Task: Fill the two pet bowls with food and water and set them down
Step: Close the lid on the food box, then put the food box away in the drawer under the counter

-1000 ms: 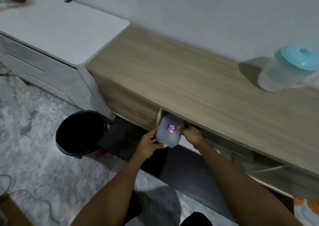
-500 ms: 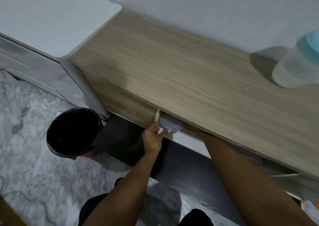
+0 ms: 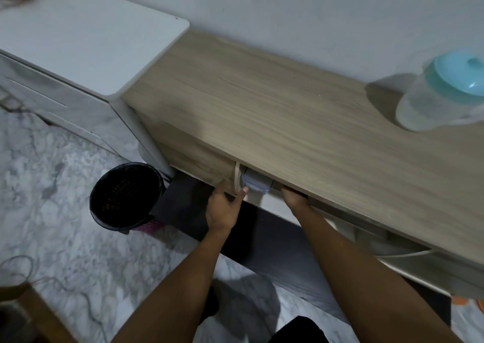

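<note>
A clear plastic food container [image 3: 255, 183] with a pale lid lies mostly inside the open shelf under the wooden cabinet top [image 3: 288, 112]; only its front edge shows. My left hand [image 3: 224, 209] is just in front of it, fingers relaxed and spread, thumb tip touching the container's left corner. To the container's right, my right hand [image 3: 294, 197] reaches into the same shelf, its fingers hidden under the cabinet top. A translucent water pitcher [image 3: 440, 91] with a teal lid stands on the cabinet top at the far right. No pet bowl is clearly in view.
A black waste bin [image 3: 125, 196] stands on the marble floor left of the cabinet. A white cabinet [image 3: 91, 41] adjoins the wooden one on the left. A dark mat [image 3: 262, 240] lies along the cabinet's base. Something orange [image 3: 468, 302] peeks in at the bottom right.
The container, held by both hands in front of the shelf a second ago, has gone back into the shelf. My left hand has let go and now only touches it with the thumb.
</note>
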